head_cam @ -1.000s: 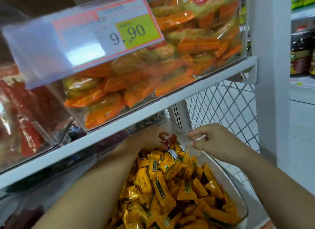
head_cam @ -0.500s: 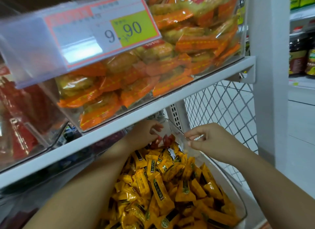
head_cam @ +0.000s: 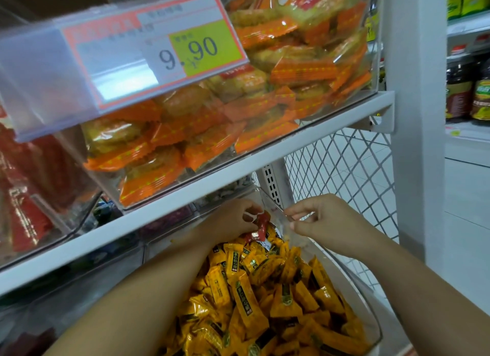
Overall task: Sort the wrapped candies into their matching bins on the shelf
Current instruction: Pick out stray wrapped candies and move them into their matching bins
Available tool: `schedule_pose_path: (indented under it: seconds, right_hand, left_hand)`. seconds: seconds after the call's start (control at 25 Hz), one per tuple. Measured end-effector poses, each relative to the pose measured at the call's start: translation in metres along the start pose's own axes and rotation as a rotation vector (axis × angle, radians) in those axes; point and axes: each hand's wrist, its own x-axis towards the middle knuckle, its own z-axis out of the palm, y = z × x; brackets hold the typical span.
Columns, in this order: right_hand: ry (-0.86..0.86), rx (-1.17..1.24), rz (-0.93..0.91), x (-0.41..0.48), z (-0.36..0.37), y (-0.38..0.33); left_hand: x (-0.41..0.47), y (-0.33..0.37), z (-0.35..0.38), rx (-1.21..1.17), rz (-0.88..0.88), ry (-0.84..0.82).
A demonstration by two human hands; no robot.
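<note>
Both hands meet at the far end of a clear plastic bin (head_cam: 371,326). The left hand (head_cam: 233,219) has its fingers curled and pinches small red wrapped candies (head_cam: 261,224), which stick out at its three o'clock. The right hand (head_cam: 328,223) sits just beyond them, again at three o'clock, with forefinger and thumb closed narrowly on the top edge of the bin's clear right wall. The red candies lie between the two hands, touching the left and just apart from the right, at the far end of the bin's heap.

At six o'clock from the hands, a heap of yellow wrapped candies (head_cam: 265,302) with dark labels fills the bin, and both forearms reach in over it.

At twelve o'clock a slanting white metal shelf board (head_cam: 185,196) hangs low over the knuckles. On it stands an upper clear box of orange-edged snack packets (head_cam: 265,103), fronted by a red and yellow price tag (head_cam: 159,45) reading 9.90.

At two o'clock from the right hand a white wire mesh panel (head_cam: 344,170) closes the side, next to a white upright post (head_cam: 416,117). Dark bottles (head_cam: 466,95) stand well apart beyond the post. At nine o'clock, blurred red packets (head_cam: 26,196) fill a neighbouring clear box.
</note>
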Motion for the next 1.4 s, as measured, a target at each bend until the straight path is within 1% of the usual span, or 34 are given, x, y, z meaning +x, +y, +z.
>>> schedule_pose_path:
  seconds: [0.12, 0.24, 0.32, 0.4, 0.48, 0.6, 0.72, 0.88, 1.0, 1.12, 1.24, 1.32, 1.4]
  right_hand:
    - [-0.001, 0.006, 0.001, -0.001, 0.000, 0.000]
    - [0.000, 0.000, -0.002, -0.001, 0.000, -0.001]
    - [-0.003, 0.000, -0.001, -0.001, 0.000, 0.000]
    - [-0.007, -0.006, -0.003, -0.001, 0.000, 0.000]
    - [-0.008, -0.012, -0.008, 0.000, 0.000, -0.001]
    - [-0.004, -0.020, -0.015, 0.000, -0.001, -0.001]
    - [-0.005, -0.031, -0.013, -0.001, 0.000, 0.000]
    - [0.001, -0.037, -0.013, 0.000, 0.000, 0.000]
    - [0.018, -0.090, -0.020, -0.001, 0.002, -0.001]
    - [0.054, -0.211, -0.018, -0.009, 0.009, -0.012]
    - [0.099, -0.333, -0.081, -0.029, 0.020, -0.035]
    - [0.148, -0.300, -0.158, -0.047, 0.032, -0.053]
    - [0.133, -0.277, -0.211, -0.070, 0.053, -0.072]
  left_hand:
    - [0.001, 0.005, -0.002, -0.033, -0.009, -0.066]
    - [0.001, 0.012, -0.009, -0.062, -0.040, -0.227]
    - [0.002, 0.012, -0.013, 0.001, -0.051, -0.322]
    - [0.003, 0.010, -0.011, 0.102, -0.051, -0.354]
    - [0.005, 0.007, -0.007, 0.157, -0.039, -0.308]
    - [0.006, 0.002, -0.001, 0.144, 0.033, -0.222]
    - [0.003, 0.003, 0.001, 0.182, 0.088, -0.171]
    - [0.000, 0.005, -0.005, 0.174, 0.107, -0.134]
    - [-0.009, 0.010, -0.012, 0.125, 0.095, -0.060]
    - [-0.035, 0.016, -0.025, 0.081, 0.081, 0.050]
    - [-0.084, 0.019, -0.036, -0.044, 0.075, 0.197]
    - [-0.120, 0.020, -0.040, -0.084, 0.064, 0.279]
    - [-0.162, 0.014, -0.043, -0.096, 0.052, 0.329]
